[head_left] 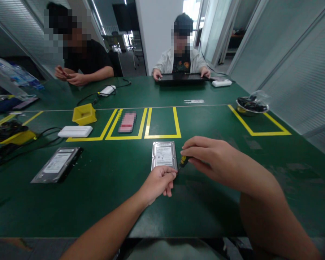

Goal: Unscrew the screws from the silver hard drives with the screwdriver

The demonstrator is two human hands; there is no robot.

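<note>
A silver hard drive (164,154) with a white label lies flat on the green table (111,202) in front of me. My left hand (159,182) pinches its near right corner with fingers closed. My right hand (215,159) grips a small screwdriver (183,161) with a yellow and black handle, its tip pointing down at the drive's near right edge.
A second hard drive (56,164) lies at the left. Yellow taped boxes mark the table's middle, with a yellow bin (83,113), a white box (75,131) and a pink item (127,122). A metal bowl (251,105) stands far right. Two people sit across the table.
</note>
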